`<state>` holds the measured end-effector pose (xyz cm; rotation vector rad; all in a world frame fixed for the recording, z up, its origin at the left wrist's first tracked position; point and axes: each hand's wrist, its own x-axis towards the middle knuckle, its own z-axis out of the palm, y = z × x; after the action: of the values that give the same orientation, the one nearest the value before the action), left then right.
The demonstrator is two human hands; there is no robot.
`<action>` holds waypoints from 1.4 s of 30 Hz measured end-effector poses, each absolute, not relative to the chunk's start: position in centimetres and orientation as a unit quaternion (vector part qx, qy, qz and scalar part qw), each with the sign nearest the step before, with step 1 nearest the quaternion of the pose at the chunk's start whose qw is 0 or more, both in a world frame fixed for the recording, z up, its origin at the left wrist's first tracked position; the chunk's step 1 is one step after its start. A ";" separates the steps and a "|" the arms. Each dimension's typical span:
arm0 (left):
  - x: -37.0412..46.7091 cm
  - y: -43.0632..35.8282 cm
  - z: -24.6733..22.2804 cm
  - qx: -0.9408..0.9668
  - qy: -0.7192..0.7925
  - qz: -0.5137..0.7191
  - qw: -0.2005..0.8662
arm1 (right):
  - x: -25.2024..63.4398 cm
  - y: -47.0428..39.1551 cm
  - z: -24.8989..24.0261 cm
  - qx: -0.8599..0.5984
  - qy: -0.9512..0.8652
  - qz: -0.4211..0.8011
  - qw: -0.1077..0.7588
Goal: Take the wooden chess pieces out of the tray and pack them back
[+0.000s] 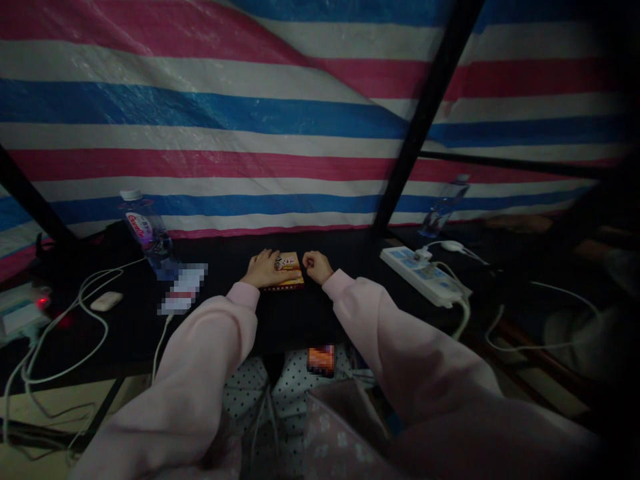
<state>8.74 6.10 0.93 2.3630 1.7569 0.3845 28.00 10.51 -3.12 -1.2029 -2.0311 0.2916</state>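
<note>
A small yellow and red printed cardboard box (287, 262) lies on the black table (295, 323) in front of me. My left hand (265, 269) rests over its left side, the thumb running along the near part of the top and the fingers bent toward the far edge. It holds the box against the table. Just right of the box, a small gap apart, my right hand (317, 267) is closed with its fingers curled in. Whether anything is inside that hand is hidden.
A water bottle (150, 233), a blurred-out phone (183, 289) on a cable and a small white case (107, 301) stand left. A power strip (423, 275) with plugs lies right, another bottle (445, 207) behind it. Another phone (321, 360) is on my lap.
</note>
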 end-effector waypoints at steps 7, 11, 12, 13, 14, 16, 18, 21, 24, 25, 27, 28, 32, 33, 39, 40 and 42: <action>8.6 6.3 0.7 0.804 0.582 0.059 0.105 | 27.9 10.5 -3.0 -0.468 -0.791 0.130 0.372; 8.7 6.3 0.8 0.807 0.580 0.048 0.100 | 27.9 10.6 -3.2 -0.475 -0.783 0.147 0.374; 8.7 6.3 0.9 0.808 0.578 0.054 0.098 | 27.9 10.6 -3.2 -0.475 -0.781 0.147 0.377; 8.7 6.2 1.0 0.808 0.578 0.060 0.097 | 27.9 10.6 -3.2 -0.475 -0.780 0.145 0.382; 8.7 6.0 1.2 0.807 0.579 0.066 0.096 | 27.9 10.6 -3.2 -0.475 -0.777 0.143 0.388; 8.6 5.8 1.6 0.799 0.588 0.080 0.099 | 27.9 10.7 -3.2 -0.477 -0.771 0.147 0.395; 8.5 5.6 2.2 0.789 0.597 0.099 0.107 | 27.9 10.7 -3.2 -0.478 -0.766 0.157 0.399; 8.2 5.2 3.4 0.775 0.609 0.135 0.105 | 27.9 10.6 -3.2 -0.476 -0.766 0.164 0.400; 7.6 4.6 5.1 0.764 0.616 0.172 0.084 | 28.0 10.4 -3.1 -0.478 -0.768 0.160 0.396; 7.2 4.3 5.7 0.764 0.615 0.178 0.077 | 28.0 10.4 -3.0 -0.479 -0.767 0.156 0.396; 6.4 3.7 7.1 0.770 0.612 0.166 0.063 | 28.1 10.3 -2.8 -0.482 -0.767 0.139 0.401; 5.9 3.4 7.7 0.772 0.615 0.151 0.053 | 28.1 10.2 -2.7 -0.484 -0.766 0.128 0.403; 3.4 2.9 9.4 0.763 0.644 0.061 0.014 | 28.2 10.1 -2.4 -0.484 -0.769 0.103 0.406; 2.9 2.9 9.6 0.757 0.653 0.034 0.006 | 28.2 10.1 -2.3 -0.483 -0.770 0.100 0.404; 1.5 3.3 8.8 0.745 0.662 -0.080 0.005 | 28.2 10.0 -2.4 -0.491 -0.768 0.085 0.403; 1.6 3.3 8.6 0.744 0.662 -0.094 0.010 | 28.1 10.1 -2.4 -0.492 -0.767 0.083 0.403; 1.9 3.4 8.1 0.736 0.666 -0.120 0.019 | 28.1 10.1 -2.4 -0.493 -0.768 0.081 0.401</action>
<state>1.91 3.36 8.06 2.2862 2.0664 -0.3728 28.10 10.10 -2.43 -1.2474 -1.9410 0.2052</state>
